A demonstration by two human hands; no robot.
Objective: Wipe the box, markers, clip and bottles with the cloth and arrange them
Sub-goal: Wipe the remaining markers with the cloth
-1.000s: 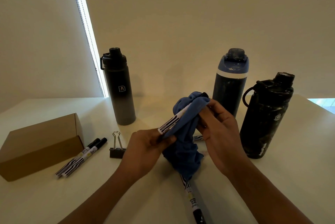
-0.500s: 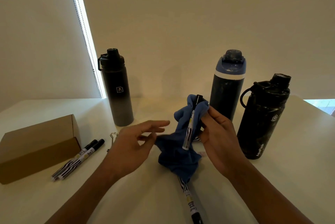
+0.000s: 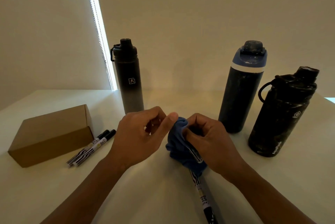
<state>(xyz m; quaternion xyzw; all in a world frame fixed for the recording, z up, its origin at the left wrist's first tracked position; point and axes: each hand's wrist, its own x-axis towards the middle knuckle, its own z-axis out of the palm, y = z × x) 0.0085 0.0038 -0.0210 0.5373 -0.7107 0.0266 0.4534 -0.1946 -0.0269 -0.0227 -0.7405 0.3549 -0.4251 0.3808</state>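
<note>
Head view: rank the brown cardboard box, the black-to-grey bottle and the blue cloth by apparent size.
1. brown cardboard box
2. black-to-grey bottle
3. blue cloth, bunched and partly covered, so its rank is unsure

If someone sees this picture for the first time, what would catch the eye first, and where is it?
Two hands meet in the middle of the table: the right hand grips a blue cloth with a marker in it, and the left hand touches the cloth's top with its thumb. Behind stand three dark bottles: the left bottle, the blue-lidded bottle and the right bottle. A brown box lies at the left, two markers beside it.
</note>
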